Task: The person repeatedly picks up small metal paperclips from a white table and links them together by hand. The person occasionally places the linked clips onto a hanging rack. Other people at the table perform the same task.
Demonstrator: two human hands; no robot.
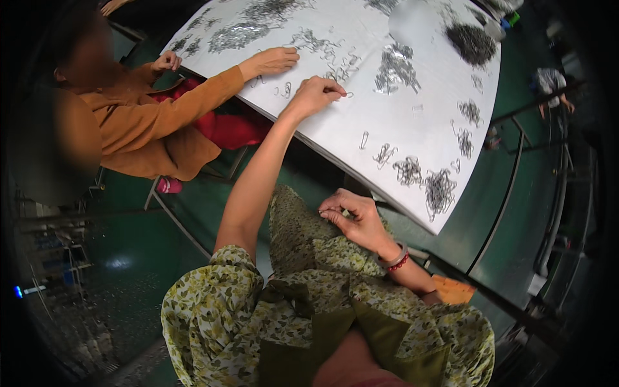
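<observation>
My left hand [317, 97] reaches over the near edge of the white tabletop [329, 132]. Its fingers are pinched together, and a small bent-wire clip [349, 95] pokes out at the fingertips. Just beyond it lies a loose scatter of wire clips [342, 68]. My right hand [358, 218] is drawn back above my lap, off the table, with thumb and fingers closed in a pinch; anything between them is too small to make out. A single long wire clip [364, 140] rests on the table between my hands, beside a small group of clips [384, 155].
Larger heaps of clips [440, 193] line the right side, with a dark pile [471, 45] farther back. Flat metal pieces [394, 71] lie mid-table. At left sits a co-worker in an orange sleeve [180, 106], one hand [274, 61] over the clips near my left hand.
</observation>
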